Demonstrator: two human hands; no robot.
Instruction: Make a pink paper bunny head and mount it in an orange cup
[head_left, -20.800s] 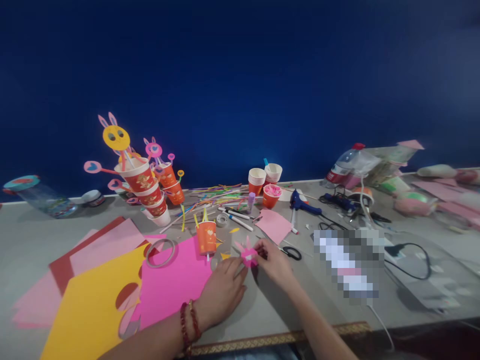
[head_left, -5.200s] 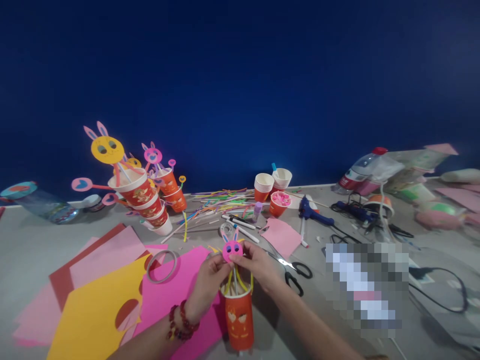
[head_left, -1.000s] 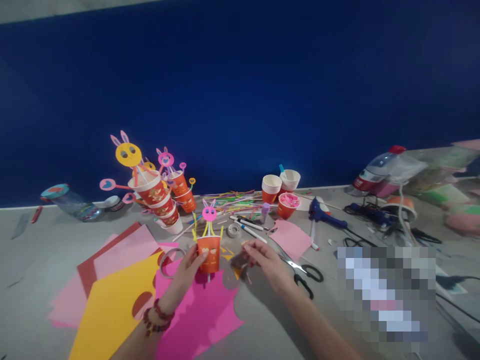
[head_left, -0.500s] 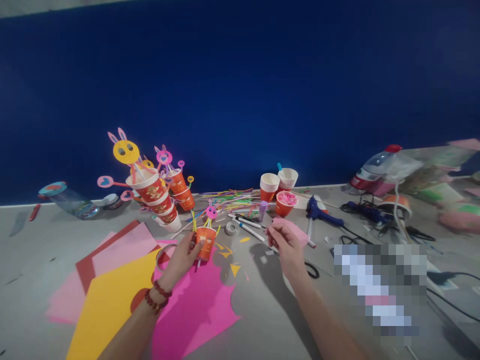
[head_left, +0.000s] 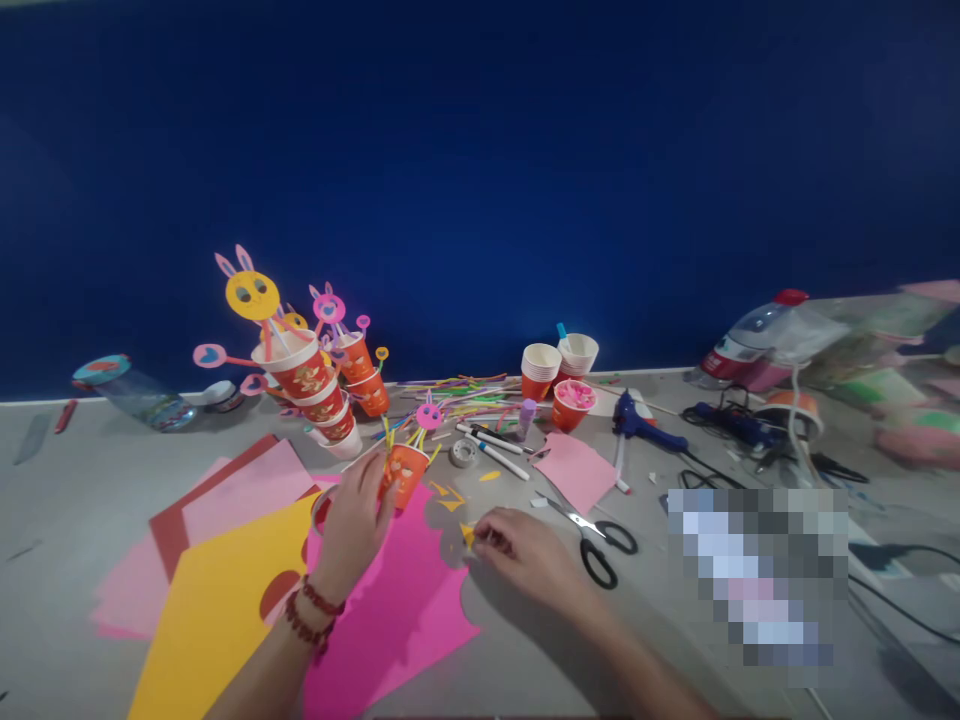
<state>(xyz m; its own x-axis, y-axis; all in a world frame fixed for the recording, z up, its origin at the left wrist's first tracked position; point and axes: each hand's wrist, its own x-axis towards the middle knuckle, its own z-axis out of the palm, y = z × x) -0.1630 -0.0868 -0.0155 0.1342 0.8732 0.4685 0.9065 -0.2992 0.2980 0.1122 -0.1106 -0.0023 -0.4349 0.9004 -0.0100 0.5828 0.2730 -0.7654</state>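
Note:
My left hand [head_left: 356, 525], with a beaded bracelet at the wrist, is wrapped round the left side of an orange paper cup [head_left: 406, 476]. A small pink face [head_left: 429, 416] on straws and yellow-green strips rises from that cup. Under it lies a bright pink sheet [head_left: 397, 610]. My right hand [head_left: 506, 545] is low over the table, its fingers pinched together beside a small yellow paper scrap [head_left: 468, 534]; whether it holds the scrap is too small to tell. Black-handled scissors [head_left: 589, 525] lie partly open to its right.
Stacked cups with rabbit faces [head_left: 304, 375] stand at the left, beside yellow [head_left: 217, 600] and pink sheets. Straws, pens and a tape roll [head_left: 463, 453] lie in the middle. A blue glue gun [head_left: 637, 425], cables and a bottle [head_left: 750, 340] are at the right.
My right hand has moved left and down, from the pale pink paper to the yellow scraps, uncovering the scissors. The held cup has shifted slightly up and left and tilted.

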